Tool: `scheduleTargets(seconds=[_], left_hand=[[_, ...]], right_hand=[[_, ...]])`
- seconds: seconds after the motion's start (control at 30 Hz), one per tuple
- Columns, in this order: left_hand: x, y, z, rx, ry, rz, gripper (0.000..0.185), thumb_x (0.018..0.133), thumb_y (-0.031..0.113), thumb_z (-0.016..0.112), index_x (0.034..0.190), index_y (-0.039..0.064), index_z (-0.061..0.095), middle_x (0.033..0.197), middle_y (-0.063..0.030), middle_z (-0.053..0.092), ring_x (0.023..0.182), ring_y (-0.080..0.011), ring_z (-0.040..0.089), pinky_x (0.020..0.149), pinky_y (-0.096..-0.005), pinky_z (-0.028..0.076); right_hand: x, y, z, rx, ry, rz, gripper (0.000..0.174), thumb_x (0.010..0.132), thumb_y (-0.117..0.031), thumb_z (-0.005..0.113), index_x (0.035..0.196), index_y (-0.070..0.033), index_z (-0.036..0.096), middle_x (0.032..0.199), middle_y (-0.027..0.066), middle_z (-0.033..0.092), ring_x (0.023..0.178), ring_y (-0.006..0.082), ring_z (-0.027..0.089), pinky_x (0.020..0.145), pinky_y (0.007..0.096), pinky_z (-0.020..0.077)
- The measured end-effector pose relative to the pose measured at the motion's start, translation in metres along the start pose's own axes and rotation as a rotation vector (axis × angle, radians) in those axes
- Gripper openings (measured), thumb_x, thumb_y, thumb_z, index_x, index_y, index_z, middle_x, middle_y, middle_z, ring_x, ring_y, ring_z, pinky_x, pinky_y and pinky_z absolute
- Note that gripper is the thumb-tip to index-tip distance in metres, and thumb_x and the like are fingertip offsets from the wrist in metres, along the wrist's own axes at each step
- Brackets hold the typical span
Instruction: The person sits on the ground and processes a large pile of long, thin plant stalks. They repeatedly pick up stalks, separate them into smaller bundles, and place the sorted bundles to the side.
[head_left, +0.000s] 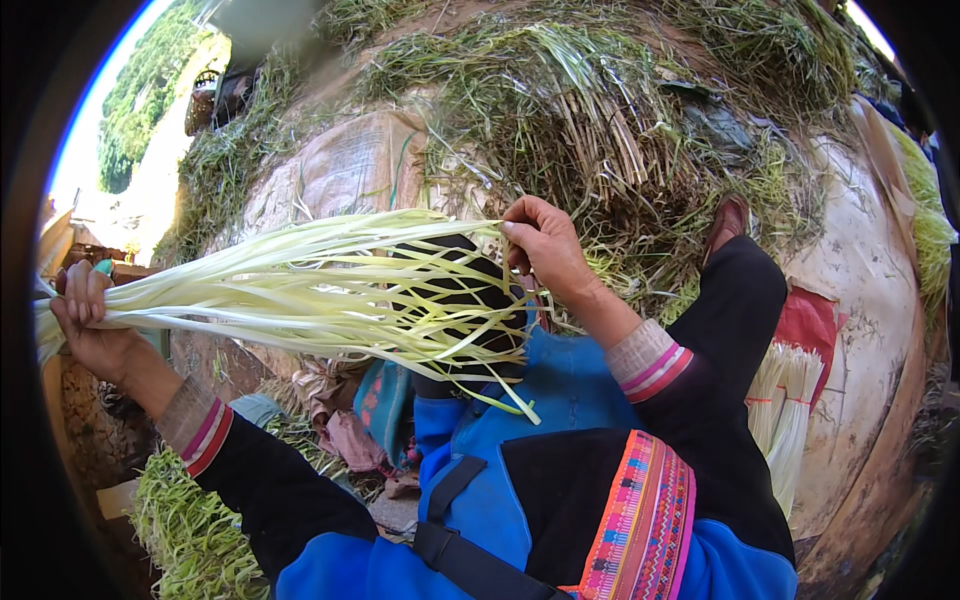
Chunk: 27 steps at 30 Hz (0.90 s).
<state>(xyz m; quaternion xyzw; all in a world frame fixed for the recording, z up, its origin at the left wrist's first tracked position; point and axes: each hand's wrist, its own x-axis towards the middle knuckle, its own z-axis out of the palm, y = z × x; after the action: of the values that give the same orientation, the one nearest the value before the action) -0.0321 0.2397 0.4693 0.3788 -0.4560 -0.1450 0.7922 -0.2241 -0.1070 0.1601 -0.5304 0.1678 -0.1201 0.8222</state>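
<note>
A long bunch of pale yellow blanched leaves, like yellow chives (300, 292), stretches sideways above my lap. My left hand (97, 330) grips it near its left end, out to the left of my body. The loose tips fan out to the right, over my dark trouser leg and blue apron (577, 375). With thumb and forefinger, my right hand (551, 244) pinches the tip of a leaf at the bunch's upper right edge. Whether it holds more than one leaf is hidden by the fingers.
Beyond my legs lies a heap of green and brown stalks (525, 112), beside a woven sack (360, 165). On the right, tied pale bundles (787, 412) rest by a red sheet (806, 322). Yellow-green leaf trimmings (195, 525) pile up at lower left. More yellow leaves (930, 225) line the far right.
</note>
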Motion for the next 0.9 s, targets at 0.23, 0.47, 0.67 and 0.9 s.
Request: scheduleTargets(seconds=[0.23,0.47,0.67,0.9], left_hand=[[0.001,-0.014,-0.01,-0.076,0.101,0.004,0.017,0.093,0.008,0.051,0.092,-0.009,0.048,0.068,-0.0017,0.035,0.058,-0.0109,0.034,0.051,-0.0233,0.034],[-0.008,-0.002,-0.014,-0.185,0.039,0.012,0.014,0.093,0.005,0.048,0.084,-0.004,0.042,0.067,-0.0029,0.035,0.053,-0.0114,0.034,0.051,-0.0231,0.036],[-0.019,-0.01,0.0,-0.204,0.065,0.076,0.014,0.094,0.007,0.049,0.086,-0.004,0.043,0.068,-0.0041,0.036,0.053,-0.0111,0.037,0.05,-0.0232,0.038],[-0.022,-0.015,0.011,-0.233,0.066,0.087,0.013,0.092,0.007,0.05,0.089,-0.004,0.045,0.067,-0.0024,0.037,0.05,-0.011,0.036,0.05,-0.0228,0.038]], right_hand=[[0.015,0.029,-0.037,0.063,0.275,0.05,0.005,0.085,-0.005,0.055,0.081,-0.002,0.056,0.062,0.0021,0.053,0.046,0.0091,0.049,0.04,0.0245,0.0388],[0.021,0.03,-0.074,-0.75,0.417,-0.261,0.011,0.084,-0.003,0.053,0.093,-0.001,0.058,0.072,0.0089,0.059,0.06,0.0189,0.058,0.059,0.0303,0.048],[-0.011,-0.012,-0.014,-0.783,0.048,-0.61,0.013,0.083,-0.003,0.06,0.096,0.0,0.062,0.085,0.0113,0.061,0.079,0.0232,0.061,0.073,0.0299,0.0496],[-0.014,-0.027,0.031,-0.809,-0.102,-0.589,0.014,0.079,-0.011,0.064,0.091,-0.004,0.064,0.083,0.0105,0.057,0.082,0.0293,0.058,0.072,0.0388,0.0477]])
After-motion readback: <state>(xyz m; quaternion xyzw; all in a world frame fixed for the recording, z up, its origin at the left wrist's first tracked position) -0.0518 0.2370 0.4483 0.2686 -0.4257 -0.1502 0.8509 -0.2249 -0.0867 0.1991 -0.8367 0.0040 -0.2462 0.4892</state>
